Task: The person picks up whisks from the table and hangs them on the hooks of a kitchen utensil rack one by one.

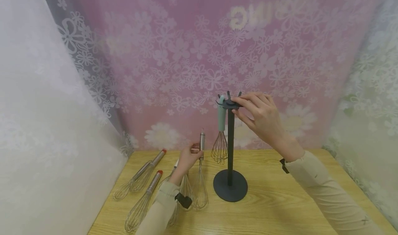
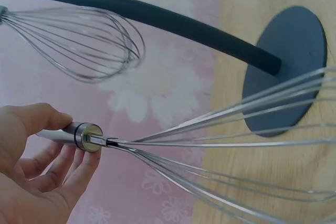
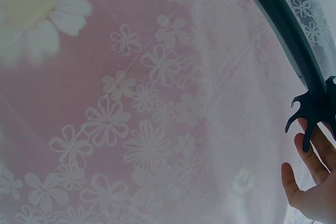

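My left hand (image 1: 187,159) grips the metal handle of a steel whisk (image 1: 202,138), its wires pointing down beside the stand. In the left wrist view, the thumb and fingers of my left hand (image 2: 39,156) curl round the handle near the wires. At the top of a dark utensil stand (image 1: 230,145), my right hand (image 1: 262,116) pinches the hooked rack (image 1: 230,105). A whisk with a mint-green handle (image 1: 221,119) hangs from a hook on the rack's left. The right wrist view shows fingers against the curved hooks (image 3: 308,114).
Several steel whisks lie at the table's left, including one with a red-tipped handle (image 1: 152,185). Others lie partly hidden below my left arm. The stand's round base (image 1: 223,190) rests on the wooden table (image 1: 276,193). A flowered pink curtain (image 1: 186,72) hangs behind.
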{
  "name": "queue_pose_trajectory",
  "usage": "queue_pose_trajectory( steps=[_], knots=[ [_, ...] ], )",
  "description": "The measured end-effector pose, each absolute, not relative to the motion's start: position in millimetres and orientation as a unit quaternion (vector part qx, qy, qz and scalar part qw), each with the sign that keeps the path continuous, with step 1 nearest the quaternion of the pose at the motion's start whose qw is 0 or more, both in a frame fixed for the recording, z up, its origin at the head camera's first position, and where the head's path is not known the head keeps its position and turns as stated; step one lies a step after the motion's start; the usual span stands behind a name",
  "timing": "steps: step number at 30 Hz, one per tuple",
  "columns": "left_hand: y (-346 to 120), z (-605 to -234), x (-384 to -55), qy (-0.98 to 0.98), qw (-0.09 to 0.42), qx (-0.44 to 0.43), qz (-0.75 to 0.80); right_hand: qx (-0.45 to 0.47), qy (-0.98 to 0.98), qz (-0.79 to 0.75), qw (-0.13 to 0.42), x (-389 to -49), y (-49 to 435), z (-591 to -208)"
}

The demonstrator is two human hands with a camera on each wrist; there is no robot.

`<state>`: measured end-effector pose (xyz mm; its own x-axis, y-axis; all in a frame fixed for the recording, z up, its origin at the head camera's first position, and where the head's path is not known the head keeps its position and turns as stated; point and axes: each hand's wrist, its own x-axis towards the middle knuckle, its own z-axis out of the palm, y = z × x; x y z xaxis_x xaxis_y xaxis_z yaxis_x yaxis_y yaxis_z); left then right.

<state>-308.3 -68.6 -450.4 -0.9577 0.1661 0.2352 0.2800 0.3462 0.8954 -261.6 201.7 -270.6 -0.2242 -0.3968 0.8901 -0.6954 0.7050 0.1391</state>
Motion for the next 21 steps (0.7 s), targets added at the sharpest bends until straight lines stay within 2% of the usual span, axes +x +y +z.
queue_pose_trajectory(
  steps=[21],
  knots=[
    [-65, -435, -287, -0.752, 0.164, -0.189, -0.610, 0.352, -0.771, 0.142, 0.511, -262, 202, -271]
  ],
)
